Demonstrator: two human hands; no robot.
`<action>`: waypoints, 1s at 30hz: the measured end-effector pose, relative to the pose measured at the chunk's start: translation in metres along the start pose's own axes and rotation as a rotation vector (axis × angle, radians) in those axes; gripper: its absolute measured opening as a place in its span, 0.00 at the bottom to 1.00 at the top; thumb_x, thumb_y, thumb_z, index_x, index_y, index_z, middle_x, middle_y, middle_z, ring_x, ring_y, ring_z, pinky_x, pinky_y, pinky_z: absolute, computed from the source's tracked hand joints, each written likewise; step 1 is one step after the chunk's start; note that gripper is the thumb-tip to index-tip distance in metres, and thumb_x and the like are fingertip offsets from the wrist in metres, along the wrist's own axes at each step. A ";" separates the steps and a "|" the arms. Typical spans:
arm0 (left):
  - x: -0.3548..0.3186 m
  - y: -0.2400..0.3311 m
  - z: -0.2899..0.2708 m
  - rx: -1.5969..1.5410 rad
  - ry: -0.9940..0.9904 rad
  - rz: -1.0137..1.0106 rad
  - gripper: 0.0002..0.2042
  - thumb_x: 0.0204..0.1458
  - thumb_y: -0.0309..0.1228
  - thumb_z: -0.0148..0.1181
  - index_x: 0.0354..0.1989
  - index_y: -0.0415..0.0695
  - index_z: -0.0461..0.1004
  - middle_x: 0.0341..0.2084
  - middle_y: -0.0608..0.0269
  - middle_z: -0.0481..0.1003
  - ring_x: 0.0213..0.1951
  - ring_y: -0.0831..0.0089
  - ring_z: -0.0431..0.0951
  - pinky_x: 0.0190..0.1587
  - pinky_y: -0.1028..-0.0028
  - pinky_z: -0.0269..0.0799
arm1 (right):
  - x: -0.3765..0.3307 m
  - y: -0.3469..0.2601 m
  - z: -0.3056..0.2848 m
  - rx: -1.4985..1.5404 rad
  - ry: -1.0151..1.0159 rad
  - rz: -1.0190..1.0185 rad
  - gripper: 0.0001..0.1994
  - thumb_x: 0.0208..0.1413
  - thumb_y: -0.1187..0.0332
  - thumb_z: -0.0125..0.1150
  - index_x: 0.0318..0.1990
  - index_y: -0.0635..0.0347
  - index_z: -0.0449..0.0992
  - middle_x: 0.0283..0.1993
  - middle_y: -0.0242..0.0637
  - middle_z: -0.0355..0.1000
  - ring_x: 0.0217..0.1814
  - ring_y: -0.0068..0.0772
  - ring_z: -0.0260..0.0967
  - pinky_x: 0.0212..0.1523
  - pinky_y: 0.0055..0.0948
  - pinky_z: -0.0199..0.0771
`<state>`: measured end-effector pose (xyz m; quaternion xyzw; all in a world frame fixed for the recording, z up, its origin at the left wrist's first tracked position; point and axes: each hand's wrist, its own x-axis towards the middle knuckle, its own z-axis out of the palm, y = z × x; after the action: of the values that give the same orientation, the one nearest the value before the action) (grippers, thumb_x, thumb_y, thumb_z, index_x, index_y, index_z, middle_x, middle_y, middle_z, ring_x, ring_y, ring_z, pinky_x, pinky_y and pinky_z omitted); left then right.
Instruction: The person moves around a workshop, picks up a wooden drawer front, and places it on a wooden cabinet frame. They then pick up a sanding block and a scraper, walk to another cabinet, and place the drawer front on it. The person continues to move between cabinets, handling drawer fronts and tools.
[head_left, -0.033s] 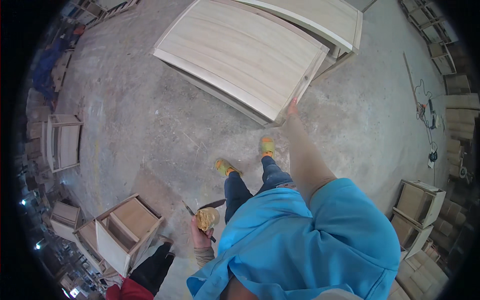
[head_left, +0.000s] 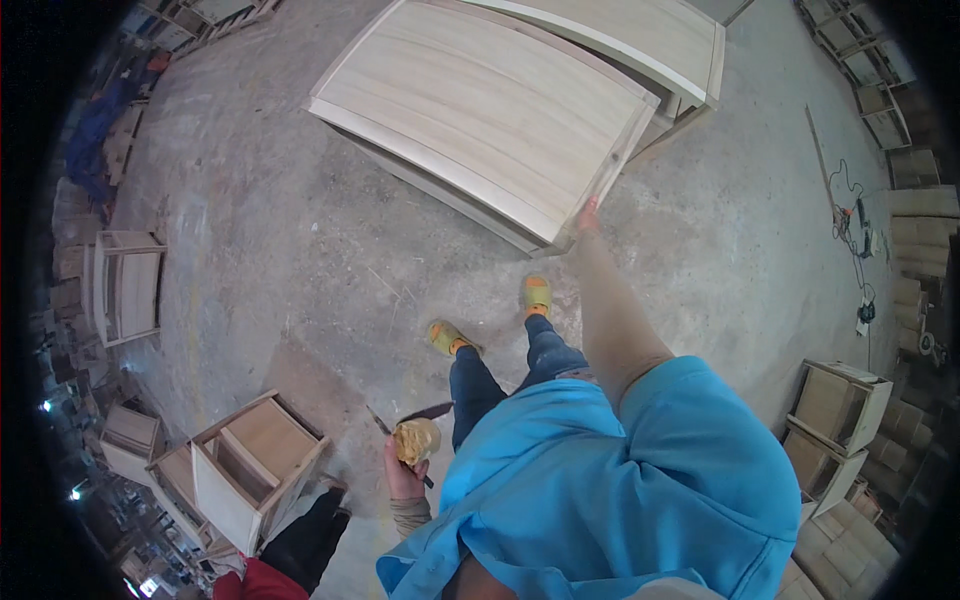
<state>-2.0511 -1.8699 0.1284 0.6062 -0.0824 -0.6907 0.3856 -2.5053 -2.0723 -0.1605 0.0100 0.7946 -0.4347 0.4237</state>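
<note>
My left hand [head_left: 404,482] is closed round a tub of yellowish putty [head_left: 414,441], held low beside my left leg. A thin putty knife [head_left: 378,420] and a dark, wide blade [head_left: 427,411] stick out by the tub; a dark handle end shows under the fingers. My right arm reaches forward, and my right hand [head_left: 587,214] grips the near right corner of a pale wooden cabinet [head_left: 480,110]. Part of its fingers is hidden at the cabinet's side. The cabinet has a broad, bare wood top with a lighter front edge.
A second wooden cabinet [head_left: 640,45] stands close behind the first. Open-fronted wooden units [head_left: 262,450] stand at lower left beside another person's dark-trousered legs [head_left: 310,535]. Small cabinets [head_left: 835,410] are stacked at right. A cable with a tool [head_left: 865,312] lies on the concrete floor [head_left: 730,260].
</note>
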 end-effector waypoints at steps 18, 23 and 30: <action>0.072 0.110 -0.206 -0.057 -0.007 0.043 0.16 0.52 0.46 0.42 0.34 0.45 0.66 0.16 0.74 0.65 0.10 0.87 0.55 0.10 0.85 0.47 | -0.154 0.105 0.037 0.412 -0.076 0.088 0.36 0.53 0.41 0.27 0.60 0.60 0.43 0.63 0.40 0.43 0.64 0.40 0.40 0.61 0.38 0.42; 0.073 0.124 -0.252 -0.048 0.109 0.052 0.16 0.51 0.47 0.43 0.34 0.46 0.66 0.16 0.74 0.65 0.10 0.87 0.55 0.10 0.85 0.45 | -0.223 0.107 0.073 0.361 0.084 0.244 0.36 0.51 0.38 0.27 0.61 0.55 0.44 0.64 0.38 0.42 0.65 0.40 0.39 0.61 0.42 0.43; 0.078 0.104 -0.233 -0.055 0.050 0.067 0.15 0.52 0.45 0.43 0.31 0.45 0.66 0.14 0.74 0.64 0.09 0.87 0.53 0.10 0.85 0.44 | -0.237 0.127 0.077 0.519 -0.196 0.171 0.37 0.48 0.35 0.26 0.59 0.50 0.49 0.62 0.38 0.46 0.63 0.43 0.44 0.58 0.51 0.46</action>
<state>-1.7933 -1.9085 0.0696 0.6093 -0.0739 -0.6639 0.4272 -2.2529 -1.9633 -0.1058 0.1428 0.6086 -0.5850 0.5167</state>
